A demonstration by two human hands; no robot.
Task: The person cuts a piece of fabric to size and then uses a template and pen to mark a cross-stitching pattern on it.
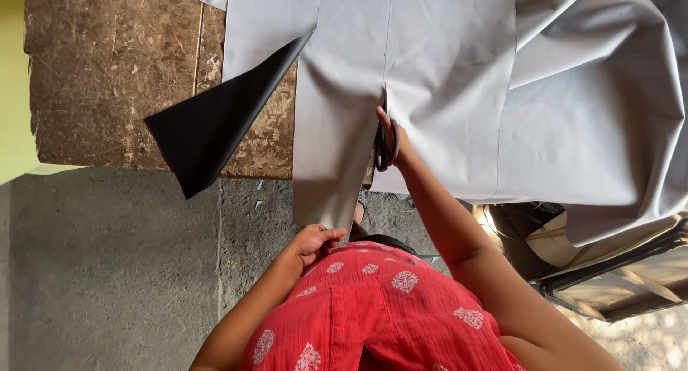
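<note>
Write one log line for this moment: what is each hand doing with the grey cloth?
right hand: holds scissors, cutting grey cloth | left hand: grips hanging cut strip | wooden table: under cloth

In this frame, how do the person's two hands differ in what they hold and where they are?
The right hand grips black scissors, while the left hand pinches the hanging strip of grey cloth. The right hand is stretched out over the worn wooden table, at the cut line; the left hand stays close to the body, beyond the table's edge and over the concrete floor. Both are bare and both work the same cloth.
</note>
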